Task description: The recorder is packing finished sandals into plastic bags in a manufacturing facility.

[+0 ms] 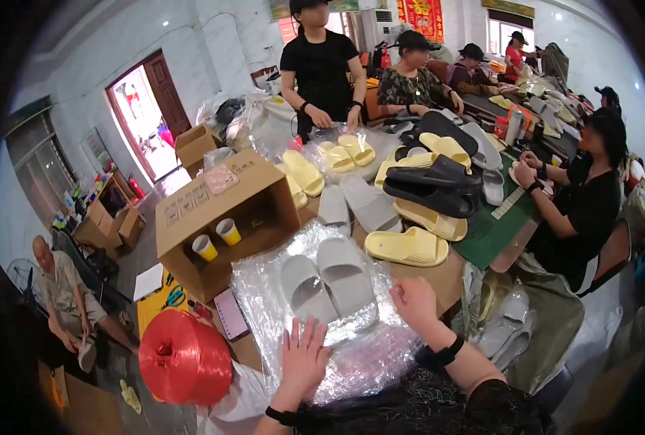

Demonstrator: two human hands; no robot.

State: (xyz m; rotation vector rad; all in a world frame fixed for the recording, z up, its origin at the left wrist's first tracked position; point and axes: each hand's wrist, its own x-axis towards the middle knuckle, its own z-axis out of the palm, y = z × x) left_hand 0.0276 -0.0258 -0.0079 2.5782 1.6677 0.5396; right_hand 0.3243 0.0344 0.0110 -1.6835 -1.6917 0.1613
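A pair of grey slide sandals [327, 279] lies side by side on a stack of clear plastic bags [264, 290] in front of me. My left hand [304, 359] rests flat on the plastic just below the left slide, fingers spread, holding nothing. At the right edge of the bags is my right hand [415, 303], its fingers curled in; whether a bit of plastic is between them is hidden. Beyond the bags lie more grey slides [369, 203] and a yellow slide [408, 247].
An open cardboard box [224, 188] with two yellow-and-white cups stands at the left, near a red twine roll [184, 357], a pink notepad [230, 315] and scissors [175, 296]. Black slides [435, 185] top a pile at the right. Co-workers sit or stand around the table.
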